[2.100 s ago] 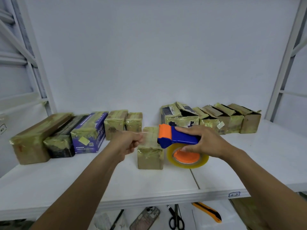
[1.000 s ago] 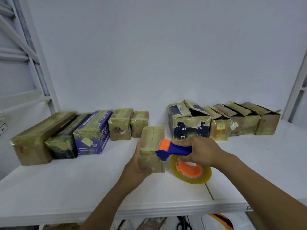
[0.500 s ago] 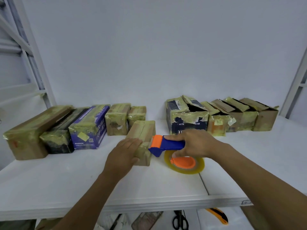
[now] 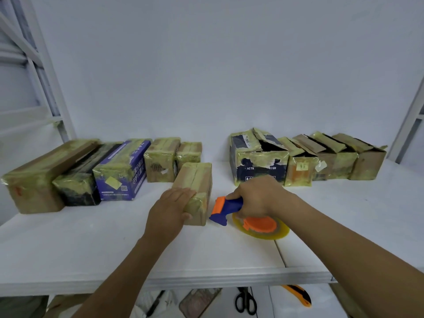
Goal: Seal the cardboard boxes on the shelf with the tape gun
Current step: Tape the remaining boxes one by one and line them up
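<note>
we see the left hand [image 4: 171, 208] lying on the near end of a small box [image 4: 196, 180] that stands alone near the middle of the white shelf [image 4: 91, 249], forward of the two rows. its fingers are straight and pressed side by side across the box's top edge, and the thumb sits against the near face. the small box is wrapped in yellowish tape, its long side running away from us.

the right hand [image 4: 257, 196] is curled round the blue handle of the tape gun [image 4: 226, 208], just to the right of the small box. the gun's orange and blue nose points at the box's near right corner. we see a narrow gap between them, so they are apart. the tape roll [image 4: 273, 235], on its orange hub, sits below the hand, low over the shelf. we cannot tell if it touches the surface.

along the wall on the left stands a row of closed, taped boxes: a long brown box [image 4: 34, 177], a dark box [image 4: 78, 182], a purple box [image 4: 124, 171] and two smaller taped boxes [image 4: 160, 161] further back, all close side by side. on the right stands a second row: a dark blue box [image 4: 259, 166] with its top flaps up and torn, then four brown boxes [image 4: 367, 161] with flaps open, packed against one another.

below the front edge of the shelf we make out black scissors [image 4: 245, 300] and a yellow and black utility knife [image 4: 298, 294] on a lower level.
</note>
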